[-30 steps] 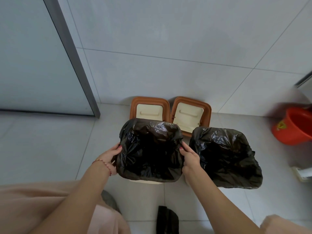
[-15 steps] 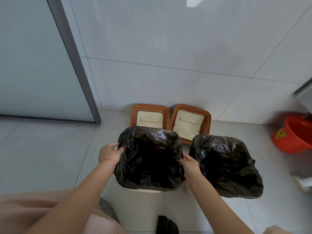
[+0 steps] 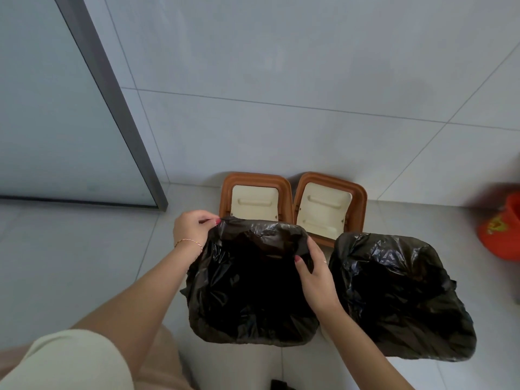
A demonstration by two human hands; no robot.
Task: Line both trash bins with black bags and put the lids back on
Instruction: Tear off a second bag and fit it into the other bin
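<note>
Two square trash bins stand side by side on the pale tiled floor in the lower middle of the frame, each lined with a crinkled, glossy black bag folded out over its rim. The left bin's bag fills the centre of the frame; the right bin's bag lies just beside it toward the lower right. Nothing but dark plastic is seen inside either bin, and only a sliver of cream wall shows under each bag.

Behind them, in the middle of the frame, two lids are propped against the grey tiled wall: the left lid and the right lid, each a rounded square of brown plastic with a cream inner flap, touching one another at their edges.

The left hand is closed at the far left corner of the left bag, with a fold of plastic pinched between thumb and fingers. The right hand is laid on the bag's right edge, fingers loosely curled over the rim; how firmly the plastic is gripped cannot be told.

Compared with half a second earlier, the left hand has been moved from the bag's left side up to its far corner, and the right hand has been shifted further along the right edge. Part of an orange-red bucket is seen at the right edge, and a frosted glass panel at the upper left.
</note>
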